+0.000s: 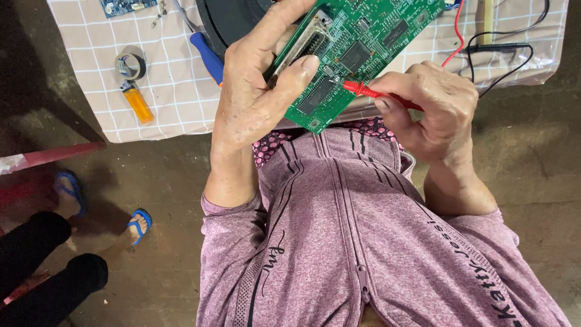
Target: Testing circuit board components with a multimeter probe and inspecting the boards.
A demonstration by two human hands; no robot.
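Item: left hand [254, 97]. Grip closed around the near edge of a green circuit board [357, 48]; the thumb lies across the board's face just below a grey multi-pin connector [305, 45], the fingers wrap behind. The board is held tilted above the worktop [175, 91], over the person's lap, one corner pointing down toward the chest.

Item: right hand [433, 112]. Grip pinched tight on a red test probe [378, 95], fingers curled over its shaft. The metal tip touches the board beside a black square chip [318, 95]. A larger black chip [354, 56] sits further up the board.

Item: leads. One red wire [457, 42] and one black wire [502, 51] run from behind the right hand across the worktop.

Item: worktop covering. Pale cloth with a thin grid pattern.

Item: screwdriver, blue handle [207, 57], lying just left of the left hand, partly hidden by it.

Item: roll of dark tape [131, 65], flat on the cloth, well left of the board.

Item: orange lighter [138, 103], just below the tape roll, nearly touching it.

Item: small blue circuit board [127, 6], at the far left edge, cut off by the frame.

Item: black round object [227, 21] behind the left hand, mostly covered; kind cannot be told.

Item: second person at lower left, dark trousers, blue sandal [140, 223] on the concrete floor.

Labels on the boards too small to make out.
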